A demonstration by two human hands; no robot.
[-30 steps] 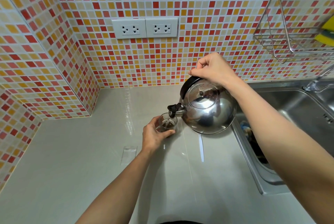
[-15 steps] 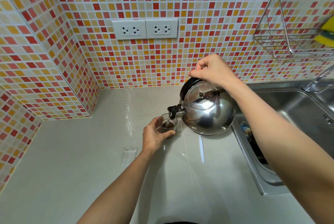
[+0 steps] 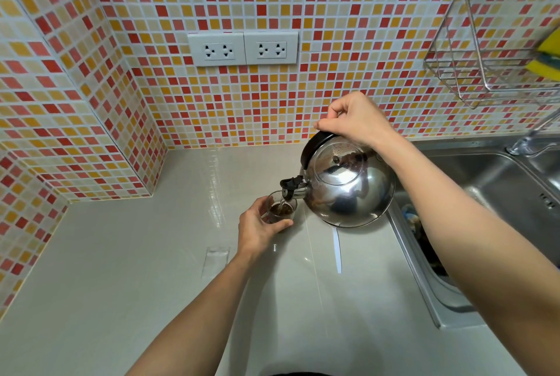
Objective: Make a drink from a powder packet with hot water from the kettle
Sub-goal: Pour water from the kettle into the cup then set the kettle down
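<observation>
A shiny steel kettle with a black handle hangs tilted to the left above the counter, held by my right hand clamped on the handle. Its black-capped spout sits over a small clear glass and a thin stream of water falls into it. Dark brown liquid fills the lower part of the glass. My left hand wraps the glass from the left and steadies it on the counter. A clear empty packet lies flat on the counter, left of my left forearm.
The pale counter ends at tiled walls on the left and back. Two white sockets sit on the back wall. A steel sink lies to the right, with a wire rack holding yellow sponges above it.
The kettle keeps pouring and has barely moved. The brown liquid in the glass stands a little higher than a second ago. Both hands hold their places.
</observation>
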